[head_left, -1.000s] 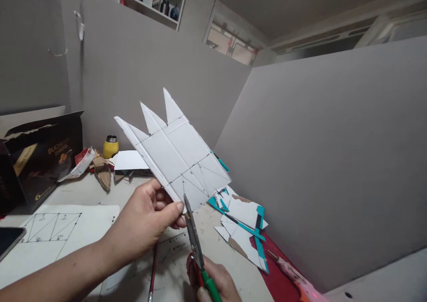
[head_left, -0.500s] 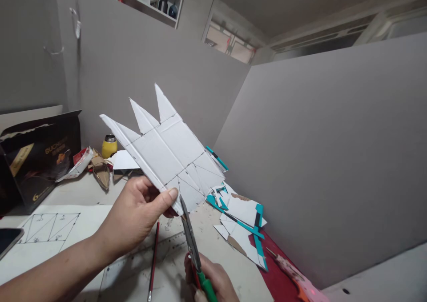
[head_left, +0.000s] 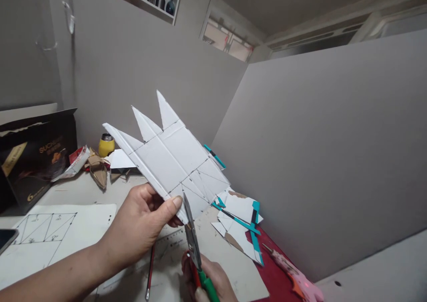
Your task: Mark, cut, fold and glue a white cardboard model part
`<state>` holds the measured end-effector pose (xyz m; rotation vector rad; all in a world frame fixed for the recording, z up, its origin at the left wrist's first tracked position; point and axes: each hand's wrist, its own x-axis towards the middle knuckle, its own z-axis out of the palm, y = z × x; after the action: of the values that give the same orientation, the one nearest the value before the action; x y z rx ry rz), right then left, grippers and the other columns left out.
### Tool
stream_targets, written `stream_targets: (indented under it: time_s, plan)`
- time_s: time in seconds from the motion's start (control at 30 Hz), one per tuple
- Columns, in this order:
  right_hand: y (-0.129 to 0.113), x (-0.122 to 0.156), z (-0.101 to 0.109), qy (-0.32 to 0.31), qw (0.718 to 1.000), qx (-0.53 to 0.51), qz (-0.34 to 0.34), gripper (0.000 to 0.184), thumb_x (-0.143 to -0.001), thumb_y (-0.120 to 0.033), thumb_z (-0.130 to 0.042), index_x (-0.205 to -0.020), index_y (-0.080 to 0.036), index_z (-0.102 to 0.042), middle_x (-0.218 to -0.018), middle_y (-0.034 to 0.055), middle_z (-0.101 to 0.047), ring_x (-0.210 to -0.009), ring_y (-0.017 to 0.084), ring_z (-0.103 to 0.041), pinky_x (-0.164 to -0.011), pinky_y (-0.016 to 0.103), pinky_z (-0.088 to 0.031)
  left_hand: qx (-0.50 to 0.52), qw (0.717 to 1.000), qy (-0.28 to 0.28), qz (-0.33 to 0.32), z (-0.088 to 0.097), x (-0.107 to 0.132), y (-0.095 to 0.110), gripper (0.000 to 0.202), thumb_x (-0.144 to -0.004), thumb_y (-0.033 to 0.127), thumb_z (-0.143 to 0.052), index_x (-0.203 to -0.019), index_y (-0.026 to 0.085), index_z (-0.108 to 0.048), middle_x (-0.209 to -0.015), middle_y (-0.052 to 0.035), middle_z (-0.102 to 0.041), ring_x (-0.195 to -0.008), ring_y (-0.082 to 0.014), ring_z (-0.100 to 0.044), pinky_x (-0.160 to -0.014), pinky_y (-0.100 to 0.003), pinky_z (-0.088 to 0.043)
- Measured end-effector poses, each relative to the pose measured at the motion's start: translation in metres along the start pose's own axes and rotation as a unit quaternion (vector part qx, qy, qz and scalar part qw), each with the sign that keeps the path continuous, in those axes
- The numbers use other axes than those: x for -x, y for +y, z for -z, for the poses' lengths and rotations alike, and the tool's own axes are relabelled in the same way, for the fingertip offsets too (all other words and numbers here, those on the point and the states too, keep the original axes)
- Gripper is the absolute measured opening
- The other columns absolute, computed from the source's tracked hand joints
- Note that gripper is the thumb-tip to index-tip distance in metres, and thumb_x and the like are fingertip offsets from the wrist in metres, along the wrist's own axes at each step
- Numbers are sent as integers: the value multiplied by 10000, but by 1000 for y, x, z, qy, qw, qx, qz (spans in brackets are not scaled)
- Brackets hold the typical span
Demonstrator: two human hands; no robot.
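My left hand (head_left: pixel 144 224) pinches the lower edge of a white cardboard cut-out (head_left: pixel 170 157) held up above the desk. The piece carries pencil lines and has three pointed tips at its upper left. My right hand (head_left: pixel 208 282) sits low at the bottom edge, closed round the green and red handles of scissors (head_left: pixel 193 244). The scissor blades point up and meet the cardboard's lower edge right beside my left thumb.
White and teal cardboard scraps (head_left: pixel 238 224) lie to the right on a red mat, with a pink glue gun (head_left: pixel 293 277) near them. A sheet with drawn triangles (head_left: pixel 50 231), a pencil (head_left: pixel 150 266), a dark box (head_left: pixel 33 159) and a yellow jar (head_left: pixel 106 145) lie on the desk. Grey partition walls enclose it.
The cardboard piece and my left hand dipped left, then came back slightly right and up. The scissor blades stay at the cardboard's lower edge.
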<state>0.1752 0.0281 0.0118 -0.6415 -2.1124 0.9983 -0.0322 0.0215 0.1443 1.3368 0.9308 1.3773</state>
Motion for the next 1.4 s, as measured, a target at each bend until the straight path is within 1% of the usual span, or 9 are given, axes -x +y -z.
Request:
stream_targets:
  time_s: [0.23, 0.33, 0.43, 0.6, 0.7, 0.87, 1.07, 1.2, 1.4]
  plan:
    - [2, 1, -1, 1, 1000, -9, 9, 404, -908, -585, -355, -824, -211, -483, -642, -1, -450, -500, 130, -411, -471, 252, -348, 11, 1000, 2, -2, -2, -2, 0, 155, -820, 247, -674, -694, 157, -678, -610, 34, -670, -553, -81, -615, -544, -155, -513]
    - [4, 3, -3, 12, 1000, -3, 26, 364, -915, -545, -371, -797, -216, -473, -628, -8, -442, -506, 128, -408, -481, 248, -353, 10, 1000, -2, -1, -2, -3, 0, 185, -824, 259, -668, -671, 155, -669, -604, 26, -673, -556, -87, -617, -543, -160, -512]
    - [5, 2, -5, 27, 999, 2, 31, 377, -914, -558, -370, -780, -219, -466, -610, -18, -430, -495, 122, -399, -474, 244, -344, 7, 1000, 0, 1, -1, -2, 0, 176, -818, 273, -673, -689, 154, -676, -615, 18, -684, -565, -97, -626, -554, -172, -519]
    - [2, -3, -5, 31, 999, -9, 1, 462, -878, -648, -376, -814, -207, -496, -593, -14, -462, -482, 122, -407, -449, 238, -337, 5, 1000, 4, 16, -4, 1, -2, 155, -799, 284, -682, -717, 152, -687, -605, 9, -688, -561, -110, -631, -562, -188, -523]
    - [-5, -6, -3, 23, 1000, -8, -13, 444, -876, -633, -388, -826, -204, -492, -600, -20, -447, -493, 121, -387, -448, 237, -329, 6, 999, -7, 35, -7, 4, -3, 167, -792, 299, -682, -713, 152, -686, -592, 7, -683, -563, -119, -635, -566, -196, -525]
    - [-14, -7, 1, 27, 999, 25, 34, 339, -905, -538, -391, -808, -219, -452, -602, -36, -403, -492, 113, -367, -454, 231, -323, 1, 999, -12, 32, -6, 6, -4, 183, -804, 304, -672, -698, 155, -683, -603, 2, -690, -574, -117, -629, -566, -187, -512]
    - [-18, -10, 2, 27, 998, 9, 52, 282, -907, -483, -414, -794, -225, -432, -592, -47, -371, -466, 106, -339, -434, 231, -301, -18, 999, -15, 44, -5, 3, -1, 212, -807, 336, -664, -698, 155, -671, -594, -5, -686, -570, -129, -630, -567, -203, -509]
    - [-20, -10, 4, 27, 997, 18, 70, 239, -913, -446, -415, -836, -223, -450, -598, -53, -344, -462, 104, -322, -425, 228, -289, -28, 999, -27, 31, -2, 2, 4, 258, -814, 365, -652, -660, 157, -659, -586, 0, -663, -573, -128, -607, -548, -199, -494]
    - [-23, -9, 7, 11, 998, 30, 56, 302, -924, -492, -380, -793, -224, -426, -600, -43, -344, -472, 111, -334, -435, 238, -297, -65, 998, -5, 10, 6, 1, -1, 354, -869, 448, -587, -681, 157, -659, -657, -27, -678, -667, -170, -633, -668, -260, -516]
